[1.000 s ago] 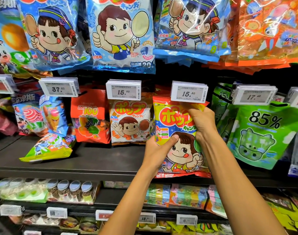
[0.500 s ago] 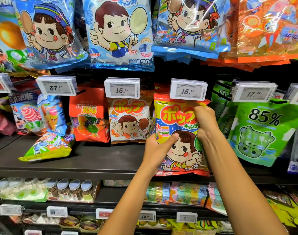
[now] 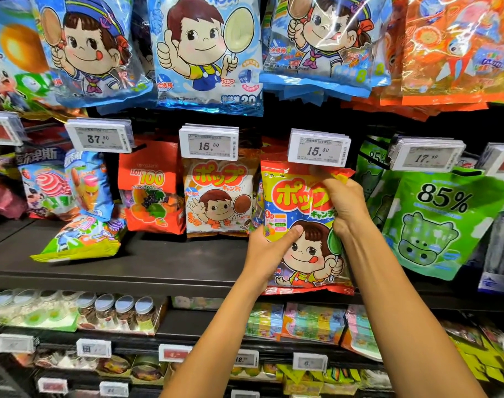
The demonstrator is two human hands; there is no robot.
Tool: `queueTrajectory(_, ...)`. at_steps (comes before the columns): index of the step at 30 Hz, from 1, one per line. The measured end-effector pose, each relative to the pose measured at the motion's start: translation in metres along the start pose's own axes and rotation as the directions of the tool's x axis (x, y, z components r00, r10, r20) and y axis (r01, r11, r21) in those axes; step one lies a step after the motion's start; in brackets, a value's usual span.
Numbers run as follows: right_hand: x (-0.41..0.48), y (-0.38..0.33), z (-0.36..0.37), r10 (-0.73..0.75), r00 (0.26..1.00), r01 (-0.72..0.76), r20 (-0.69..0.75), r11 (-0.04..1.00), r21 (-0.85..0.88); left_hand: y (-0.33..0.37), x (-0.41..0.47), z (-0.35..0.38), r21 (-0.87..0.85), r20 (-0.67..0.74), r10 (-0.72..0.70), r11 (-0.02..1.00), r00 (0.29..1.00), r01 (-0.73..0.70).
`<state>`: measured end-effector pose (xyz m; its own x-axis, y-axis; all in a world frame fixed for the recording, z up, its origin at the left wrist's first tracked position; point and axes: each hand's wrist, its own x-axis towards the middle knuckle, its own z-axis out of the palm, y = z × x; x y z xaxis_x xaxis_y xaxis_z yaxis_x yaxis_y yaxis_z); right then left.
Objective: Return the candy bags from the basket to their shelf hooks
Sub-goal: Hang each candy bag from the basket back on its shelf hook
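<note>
A yellow and red candy bag [image 3: 299, 225] with a cartoon child hangs in front of the middle shelf row, under the price tag reading 15.80 [image 3: 319, 147]. My left hand [image 3: 269, 248] grips its lower left edge, thumb across the front. My right hand [image 3: 344, 202] pinches the bag's upper right part just below that tag. The hook behind the tag is hidden. The basket is out of view.
A matching white candy bag [image 3: 220, 196] hangs to the left, then a red gummy bag [image 3: 150, 188]. Green 85% bags [image 3: 443, 222] hang at the right. Blue lollipop bags [image 3: 207, 50] fill the row above. A dark shelf board [image 3: 147, 262] lies below, with jars [image 3: 116, 310] beneath.
Both hands stay on the yellow bag. My right hand has slid slightly down from the tag along the bag's upper right edge. The view has shifted a little.
</note>
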<state>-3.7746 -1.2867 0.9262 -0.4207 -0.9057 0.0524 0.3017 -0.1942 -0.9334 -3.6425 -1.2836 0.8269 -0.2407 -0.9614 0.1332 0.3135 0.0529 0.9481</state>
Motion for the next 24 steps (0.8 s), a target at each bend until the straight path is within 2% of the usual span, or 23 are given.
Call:
queueTrajectory(12, -0.009, 0.006, -0.001, 0.046, 0.999, -0.046, 0.005, 0.998, 0.04, -0.005, -0.004, -0.008, 0.079, -0.038, -0.012, 0.997, 0.999, 0.015)
queueTrajectory(24, -0.019, 0.009, -0.003, 0.059, 0.997, -0.061, 0.048, 0.997, 0.04, -0.005, -0.014, -0.017, 0.058, -0.035, 0.011, 0.998, 0.999, -0.009)
